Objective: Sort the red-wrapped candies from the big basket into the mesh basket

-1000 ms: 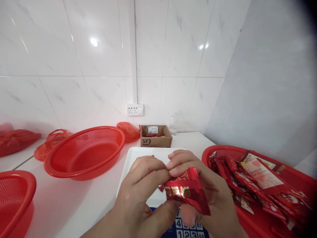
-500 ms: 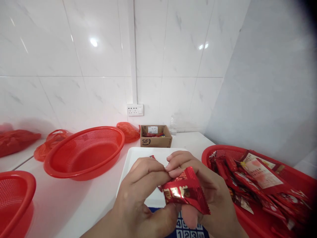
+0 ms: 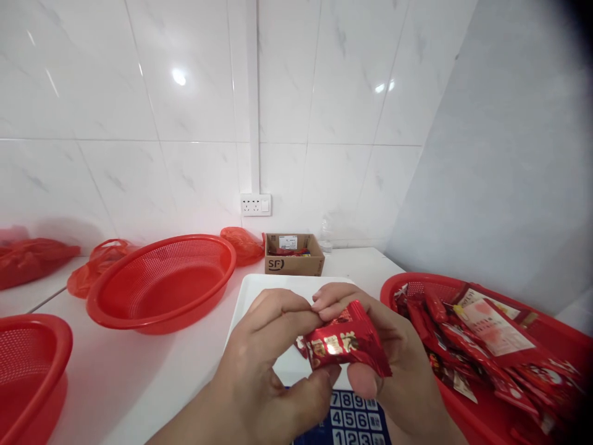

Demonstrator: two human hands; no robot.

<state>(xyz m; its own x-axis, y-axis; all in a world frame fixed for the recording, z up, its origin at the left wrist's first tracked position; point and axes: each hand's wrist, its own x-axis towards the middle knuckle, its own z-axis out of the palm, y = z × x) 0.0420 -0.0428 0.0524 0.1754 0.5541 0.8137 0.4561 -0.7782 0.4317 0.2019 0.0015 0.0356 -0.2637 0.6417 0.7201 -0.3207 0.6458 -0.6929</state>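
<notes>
Between both hands is a small red foil-wrapped snack packet (image 3: 340, 342) with gold print, its crimped end toward the right. My left hand (image 3: 269, 352) closes on its left side, the thumb beneath and fingers over the back. My right hand (image 3: 393, 352) grips the right part, thumb below and fingertips meeting the left ones on top. More red wrapper shows behind the packet near my left fingers; whether it is a second packet I cannot tell. Underneath is a digital scale with a white pan (image 3: 248, 303) and a blue number keypad (image 3: 349, 420).
A red basket (image 3: 463, 405) of snack packets stands at right. Two red perforated baskets, one in the middle left (image 3: 162, 296) and one at the left edge (image 3: 41, 364), stand on the white table. Behind the scale is a cardboard box (image 3: 296, 264), beside a red plastic bag (image 3: 243, 246).
The packet has tilted slightly between my fingers, and its right end sits a little higher. My right thumb has shifted up. More of the keypad shows, and the view has moved slightly.
</notes>
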